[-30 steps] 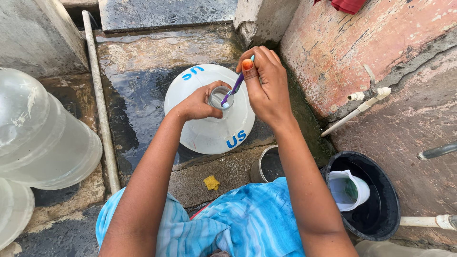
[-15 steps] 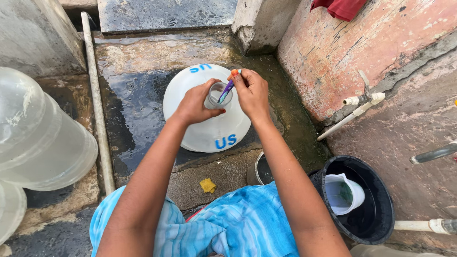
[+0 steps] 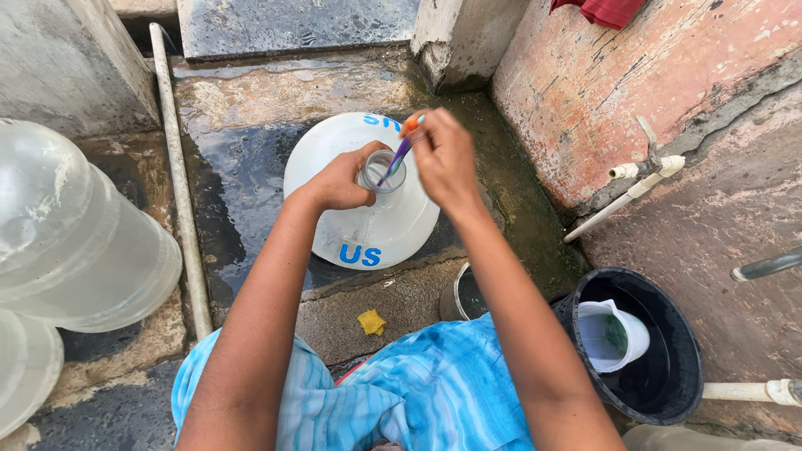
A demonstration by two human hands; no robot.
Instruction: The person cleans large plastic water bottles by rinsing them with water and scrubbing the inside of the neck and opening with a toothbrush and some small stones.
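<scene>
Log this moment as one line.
left hand: grips jug neck | right hand: holds brush in neck | jug: upright on wet floor | bucket: holds mug

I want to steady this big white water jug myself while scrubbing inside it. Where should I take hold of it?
Grip the narrow neck just under the open mouth, from the left, as the left hand does. The white jug stands upright with a broad rounded body, while the right hand works the brush from above.

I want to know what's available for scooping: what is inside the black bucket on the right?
Inside the black bucket sits a white plastic jug, tilted, with dark water around it. The bucket's bottom beneath the jug is hidden.
</scene>
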